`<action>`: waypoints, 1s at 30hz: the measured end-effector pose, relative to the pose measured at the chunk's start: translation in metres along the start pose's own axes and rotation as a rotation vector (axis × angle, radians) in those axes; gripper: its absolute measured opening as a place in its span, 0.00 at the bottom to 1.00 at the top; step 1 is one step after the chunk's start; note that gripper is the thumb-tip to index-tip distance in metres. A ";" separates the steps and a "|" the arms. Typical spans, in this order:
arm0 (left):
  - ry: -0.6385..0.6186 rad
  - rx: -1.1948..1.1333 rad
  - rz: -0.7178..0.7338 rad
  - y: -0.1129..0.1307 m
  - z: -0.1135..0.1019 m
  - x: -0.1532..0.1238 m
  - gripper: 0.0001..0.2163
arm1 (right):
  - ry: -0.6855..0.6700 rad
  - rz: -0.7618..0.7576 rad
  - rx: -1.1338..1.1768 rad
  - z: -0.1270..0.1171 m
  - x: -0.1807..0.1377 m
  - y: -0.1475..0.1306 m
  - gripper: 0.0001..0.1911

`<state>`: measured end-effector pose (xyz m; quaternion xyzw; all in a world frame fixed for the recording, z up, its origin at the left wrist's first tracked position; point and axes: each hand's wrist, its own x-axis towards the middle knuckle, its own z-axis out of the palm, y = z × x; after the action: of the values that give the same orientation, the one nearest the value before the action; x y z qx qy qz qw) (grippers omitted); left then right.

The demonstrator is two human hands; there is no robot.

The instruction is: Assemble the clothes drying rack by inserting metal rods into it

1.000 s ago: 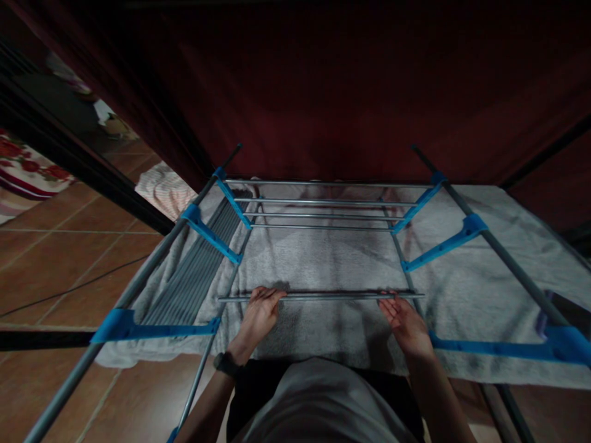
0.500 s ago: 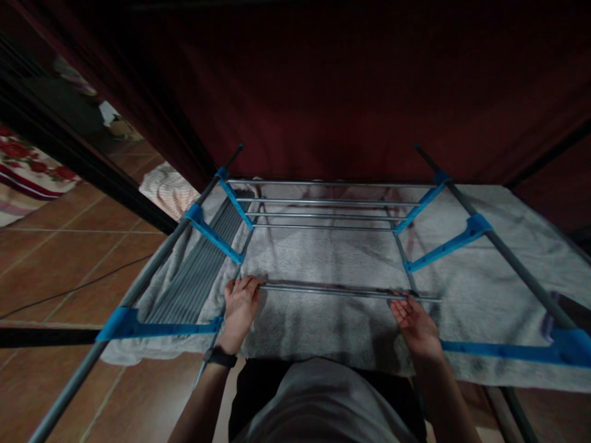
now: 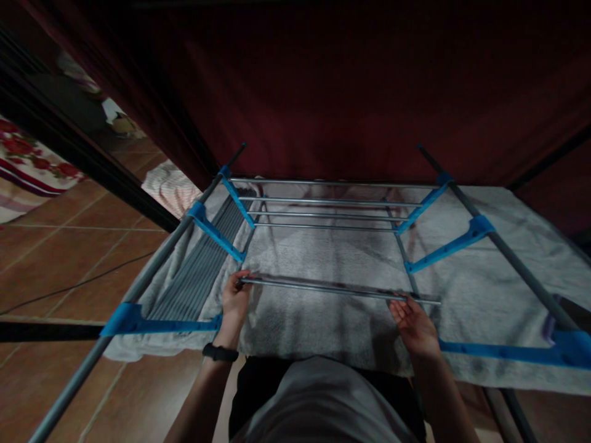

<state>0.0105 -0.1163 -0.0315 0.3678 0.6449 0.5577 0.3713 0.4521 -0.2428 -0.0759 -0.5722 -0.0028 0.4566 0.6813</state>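
Note:
A loose grey metal rod (image 3: 337,289) runs across the middle of a grey drying-rack frame with blue plastic brackets (image 3: 215,232). My left hand (image 3: 234,299) is closed round the rod's left end, close to the inner left rail. My right hand (image 3: 414,326) sits palm up under the rod's right end, its fingers curled lightly against it. Three rods (image 3: 323,212) are fitted between the far blue brackets. A black band is on my left wrist.
A grey towel (image 3: 323,258) lies under the frame. A bundle of spare grey rods (image 3: 198,271) lies on it at the left. A dark red curtain (image 3: 351,92) hangs behind. Brown floor tiles (image 3: 60,258) and a folded cloth (image 3: 168,184) are at the left.
My left hand has slid leftward along the rod to its end and gripped it. The rod has shifted left and tilted, its left end farther from me. My right hand has barely moved.

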 end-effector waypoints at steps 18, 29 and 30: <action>0.025 -0.517 -0.344 0.002 0.011 -0.014 0.08 | -0.023 -0.052 -0.028 -0.003 0.001 0.007 0.12; -0.031 -0.417 -0.286 -0.016 0.006 -0.014 0.07 | -0.002 -0.100 -0.027 -0.002 -0.002 0.013 0.11; -0.027 -0.396 -0.272 -0.018 0.007 -0.014 0.08 | 0.004 -0.109 -0.030 -0.002 -0.002 0.013 0.11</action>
<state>0.0219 -0.1275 -0.0488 0.2048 0.5616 0.6132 0.5164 0.4438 -0.2463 -0.0854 -0.5822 -0.0398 0.4175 0.6965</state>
